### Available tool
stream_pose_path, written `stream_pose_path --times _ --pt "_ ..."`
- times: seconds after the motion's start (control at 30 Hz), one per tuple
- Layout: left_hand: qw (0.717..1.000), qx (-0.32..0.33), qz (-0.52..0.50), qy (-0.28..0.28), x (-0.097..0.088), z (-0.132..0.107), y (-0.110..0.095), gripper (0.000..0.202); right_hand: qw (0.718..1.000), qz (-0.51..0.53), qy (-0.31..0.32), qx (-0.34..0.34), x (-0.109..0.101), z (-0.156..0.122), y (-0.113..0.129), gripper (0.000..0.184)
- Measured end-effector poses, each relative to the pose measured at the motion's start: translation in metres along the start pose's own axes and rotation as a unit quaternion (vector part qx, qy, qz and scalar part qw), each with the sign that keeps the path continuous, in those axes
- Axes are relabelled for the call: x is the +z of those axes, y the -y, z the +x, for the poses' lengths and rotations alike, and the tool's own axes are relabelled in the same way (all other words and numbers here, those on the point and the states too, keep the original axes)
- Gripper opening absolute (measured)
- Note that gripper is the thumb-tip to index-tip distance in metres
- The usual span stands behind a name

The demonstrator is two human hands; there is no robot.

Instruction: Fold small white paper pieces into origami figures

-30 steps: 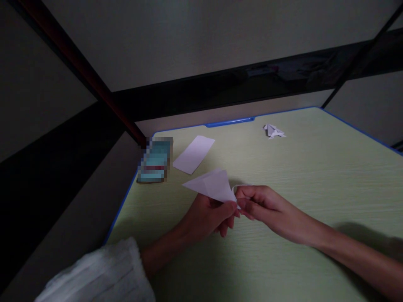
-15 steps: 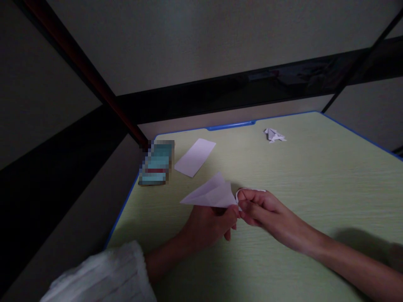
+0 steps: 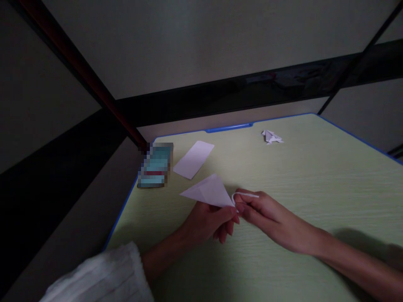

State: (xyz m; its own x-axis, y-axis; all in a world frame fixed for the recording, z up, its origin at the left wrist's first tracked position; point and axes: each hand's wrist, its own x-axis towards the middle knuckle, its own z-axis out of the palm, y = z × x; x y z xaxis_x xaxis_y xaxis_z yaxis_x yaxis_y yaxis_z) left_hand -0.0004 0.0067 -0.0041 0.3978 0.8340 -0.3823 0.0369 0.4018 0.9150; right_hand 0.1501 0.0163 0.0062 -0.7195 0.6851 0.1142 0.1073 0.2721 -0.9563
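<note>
A folded white sheet of paper point(image 3: 209, 191), its left part a pointed triangle, is held above the table between both hands. My left hand point(image 3: 206, 222) pinches its lower edge from beneath, thumb on top. My right hand point(image 3: 262, 214) has its fingers closed on the right end, where a narrow strip of the paper curls back over the fingers. The two sets of fingertips almost meet. How the paper is folded inside the right hand is hidden.
On the pale green table point(image 3: 330, 176) lie a flat white paper rectangle point(image 3: 194, 159) and a small folded-paper frog point(image 3: 271, 136). A pixelated phone-like object point(image 3: 155, 164) rests at the left edge. A blue handle point(image 3: 229, 127) sits on the far rim, near the wall panel.
The triangular part of the paper has flattened and turned a little in my left hand. The curled strip over my right fingers shows more. The camera view has shifted slightly.
</note>
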Motion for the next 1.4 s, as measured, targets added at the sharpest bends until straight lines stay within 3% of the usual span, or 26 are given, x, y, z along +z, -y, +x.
stream_pose_path --times 0.3,0.5,0.63,0.73,0.93,1.2,1.4 --pt "0.998 -0.007 0.067 -0.006 0.000 -0.001 0.001 0.014 0.991 -0.125 0.030 0.021 -0.008 -0.004 0.001 0.020" --pt "0.990 0.019 0.134 -0.033 0.002 -0.004 0.000 0.016 0.996 -0.063 -0.018 0.064 0.000 -0.003 -0.001 0.017" --pt "0.976 0.041 0.206 -0.062 0.001 -0.007 0.000 0.027 0.995 0.047 -0.055 0.071 0.006 0.003 -0.005 0.019" --pt "0.983 0.035 0.168 -0.060 0.001 -0.006 0.001 0.025 0.990 0.120 -0.047 0.056 0.006 0.005 -0.009 0.021" --pt "0.996 0.021 0.075 -0.031 0.000 -0.002 0.001 0.021 0.993 0.097 -0.001 0.064 -0.002 0.000 -0.001 0.020" --pt "0.995 0.019 0.096 -0.027 0.002 -0.003 -0.002 0.016 0.998 0.054 0.013 0.039 -0.003 0.001 0.001 0.020" --pt "0.989 0.037 0.139 -0.044 0.001 -0.006 -0.002 0.022 0.995 0.089 -0.019 0.047 0.002 0.002 -0.002 0.020"
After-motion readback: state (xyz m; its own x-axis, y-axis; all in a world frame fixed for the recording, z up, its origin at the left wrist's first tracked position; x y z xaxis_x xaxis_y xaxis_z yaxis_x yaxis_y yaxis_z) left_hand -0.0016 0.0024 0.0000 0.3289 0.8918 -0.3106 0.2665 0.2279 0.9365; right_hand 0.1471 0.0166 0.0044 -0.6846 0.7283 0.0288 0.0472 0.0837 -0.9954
